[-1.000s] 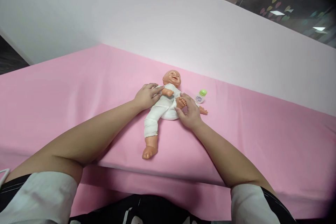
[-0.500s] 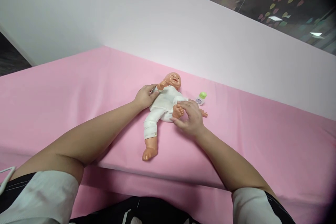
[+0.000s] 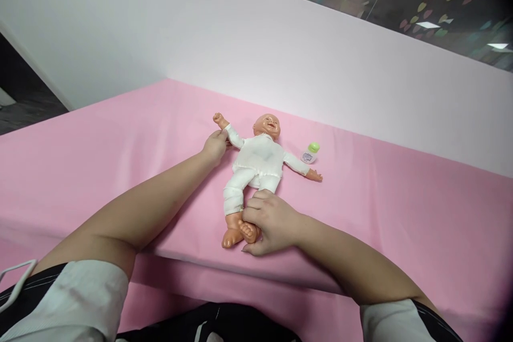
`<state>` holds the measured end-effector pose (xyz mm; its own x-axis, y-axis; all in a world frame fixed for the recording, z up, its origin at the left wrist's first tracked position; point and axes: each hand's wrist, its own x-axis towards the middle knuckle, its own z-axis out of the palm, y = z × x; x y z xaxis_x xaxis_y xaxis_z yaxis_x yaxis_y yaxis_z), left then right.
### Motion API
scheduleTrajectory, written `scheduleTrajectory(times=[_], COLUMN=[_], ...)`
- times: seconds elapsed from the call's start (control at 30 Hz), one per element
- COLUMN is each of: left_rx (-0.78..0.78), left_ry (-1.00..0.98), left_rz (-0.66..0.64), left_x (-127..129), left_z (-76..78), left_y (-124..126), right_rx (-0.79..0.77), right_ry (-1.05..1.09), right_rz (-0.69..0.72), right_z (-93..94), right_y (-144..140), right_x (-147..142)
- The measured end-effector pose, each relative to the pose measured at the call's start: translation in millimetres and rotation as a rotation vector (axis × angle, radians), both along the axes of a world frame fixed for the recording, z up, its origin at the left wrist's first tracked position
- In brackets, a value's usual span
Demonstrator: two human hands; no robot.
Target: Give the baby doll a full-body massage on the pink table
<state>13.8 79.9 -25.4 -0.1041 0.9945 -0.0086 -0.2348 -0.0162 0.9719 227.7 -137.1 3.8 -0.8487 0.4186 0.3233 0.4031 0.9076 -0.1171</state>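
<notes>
A baby doll (image 3: 260, 156) with a white cloth body lies on its back on the pink-covered table (image 3: 344, 224), its head toward the wall. My left hand (image 3: 216, 147) is closed around the doll's arm on the left, just below its small fist, which sticks up past my fingers. My right hand (image 3: 272, 222) grips the doll's lower leg on the right, with the foot showing between thumb and fingers. That foot rests against the other foot (image 3: 231, 235). The doll's other arm stretches out to the right.
A small white bottle with a green cap (image 3: 310, 153) lies just beyond the doll's outstretched hand. Behind the table rises a white wall (image 3: 304, 64), with dark glass carrying heart-shaped stickers above it. The table's front edge runs close to my body.
The doll's left-side arm has swung outward from its chest with my left hand. My right hand has brought the raised leg down toward me, beside the other leg.
</notes>
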Motion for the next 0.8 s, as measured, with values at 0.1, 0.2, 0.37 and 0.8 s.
scheduleTrajectory(times=[0.1,0.2,0.37,0.8], left_rx=[-0.033,-0.043,0.02,0.654], left_ry=[-0.07,-0.102,-0.076,1.154], left_rz=[0.028,0.062,0.004,-0.204], left_x=[-3,-6,-5,9], left_z=[3.3,4.9,4.4,3.4], left_y=[1,1,-4,-35], right_rx=[-0.037,-0.057,-0.028,0.239], right_ry=[-0.044,-0.066,0.012,0.686], right_rz=[-0.017,-0.02,0.004,-0.074], right_z=[-0.3,-0.6,-2.7,32.6], right_y=[-1,-1,2,21], right_x=[-2,-3,-2,28])
